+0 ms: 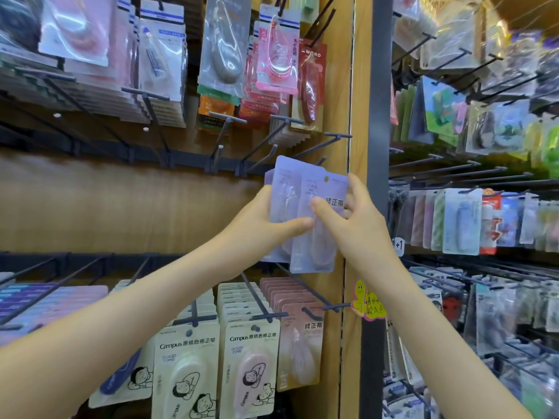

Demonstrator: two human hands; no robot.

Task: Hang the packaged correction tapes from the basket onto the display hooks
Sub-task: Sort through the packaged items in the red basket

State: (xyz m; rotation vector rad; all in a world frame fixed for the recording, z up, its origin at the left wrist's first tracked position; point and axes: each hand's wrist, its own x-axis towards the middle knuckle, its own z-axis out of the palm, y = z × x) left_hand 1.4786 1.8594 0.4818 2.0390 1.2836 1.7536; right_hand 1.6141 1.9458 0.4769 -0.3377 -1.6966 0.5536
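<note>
Our left grip (266, 220) clasps the fanned lilac card correction-tape packs (286, 179), steadying them so our right grip (358, 222) can pinch the front one, seemingly for the black wire hook (337, 135) above.

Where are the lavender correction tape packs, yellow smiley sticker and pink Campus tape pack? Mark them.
lavender correction tape packs (317, 189): head view, front card.
yellow smiley sticker (368, 300): head view, centre.
pink Campus tape pack (251, 375): head view, pink dispenser.

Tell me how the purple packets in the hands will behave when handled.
The purple packets look like thin card with clear blisters, so probably light and fairly stiff. They are fanned between the left hand and right hand, so the glossy faces may slip apart. The small hang hole might tear if yanked.
</note>
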